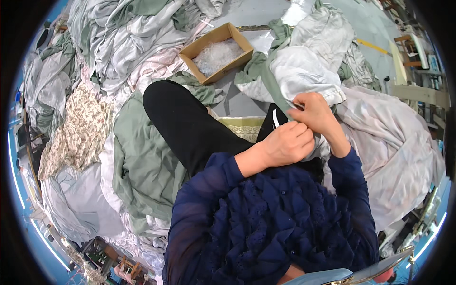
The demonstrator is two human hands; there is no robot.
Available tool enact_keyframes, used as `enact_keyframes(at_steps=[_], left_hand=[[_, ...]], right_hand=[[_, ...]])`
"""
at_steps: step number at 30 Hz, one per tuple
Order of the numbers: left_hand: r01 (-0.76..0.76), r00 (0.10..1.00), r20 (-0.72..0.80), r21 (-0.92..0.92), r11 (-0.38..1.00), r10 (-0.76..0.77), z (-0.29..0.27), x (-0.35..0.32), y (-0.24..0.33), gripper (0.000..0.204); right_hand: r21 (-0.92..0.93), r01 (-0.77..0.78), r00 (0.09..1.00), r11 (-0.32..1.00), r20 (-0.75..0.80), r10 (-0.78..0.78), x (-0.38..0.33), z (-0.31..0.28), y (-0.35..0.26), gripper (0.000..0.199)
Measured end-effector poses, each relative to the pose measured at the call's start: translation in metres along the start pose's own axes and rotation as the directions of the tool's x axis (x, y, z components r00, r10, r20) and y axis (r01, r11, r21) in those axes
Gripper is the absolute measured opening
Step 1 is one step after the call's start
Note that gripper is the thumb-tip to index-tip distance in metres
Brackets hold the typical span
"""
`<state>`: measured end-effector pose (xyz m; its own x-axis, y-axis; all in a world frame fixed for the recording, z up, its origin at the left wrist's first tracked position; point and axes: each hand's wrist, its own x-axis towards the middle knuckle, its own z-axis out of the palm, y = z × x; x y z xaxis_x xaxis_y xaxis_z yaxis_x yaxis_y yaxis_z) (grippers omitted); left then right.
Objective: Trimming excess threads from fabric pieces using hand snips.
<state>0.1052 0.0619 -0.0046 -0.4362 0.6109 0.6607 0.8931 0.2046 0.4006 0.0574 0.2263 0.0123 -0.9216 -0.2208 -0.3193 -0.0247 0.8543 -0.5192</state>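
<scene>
One left hand point(289, 141) mid-frame, curled tight; we can't tell around what. Right of it, our right hand point(316, 114) pinches the green-and-white cloth point(308, 64) running toward upper right. Probably light, soft, floppy, so we'd grip the edge.

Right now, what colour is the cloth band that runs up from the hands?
Muted green. The cloth band shows best in the head view.

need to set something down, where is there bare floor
Grey floor shows between the cardboard box and green patterned panel, and upper right around the yellow strip, beyond the pale heap. Crowded: the left, with piled fabric, and around the left hand and right hand.
</scene>
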Motion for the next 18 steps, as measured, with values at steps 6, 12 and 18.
enact_keyframes(at_steps=[6, 12, 18], left_hand=[[0.085, 0.996, -0.003, -0.169, 0.982, -0.087, 0.002, -0.009, -0.007, 0.022], [0.640, 0.695, -0.080, -0.386, 0.665, -0.715, 0.006, -0.006, -0.041, 0.023], [0.636, 0.695, 0.153, -0.587, 0.501, -0.703, 0.013, 0.001, -0.060, 0.024]], right_hand=[[0.685, -0.132, 0.991, 0.717, 0.071, 0.114, -0.012, 0.003, 0.029, 0.018], [0.833, -0.087, 0.996, 0.547, 0.053, 0.077, -0.023, 0.017, 0.040, 0.005], [0.849, -0.093, 0.995, 0.519, 0.067, 0.070, -0.024, 0.019, 0.045, 0.006]])
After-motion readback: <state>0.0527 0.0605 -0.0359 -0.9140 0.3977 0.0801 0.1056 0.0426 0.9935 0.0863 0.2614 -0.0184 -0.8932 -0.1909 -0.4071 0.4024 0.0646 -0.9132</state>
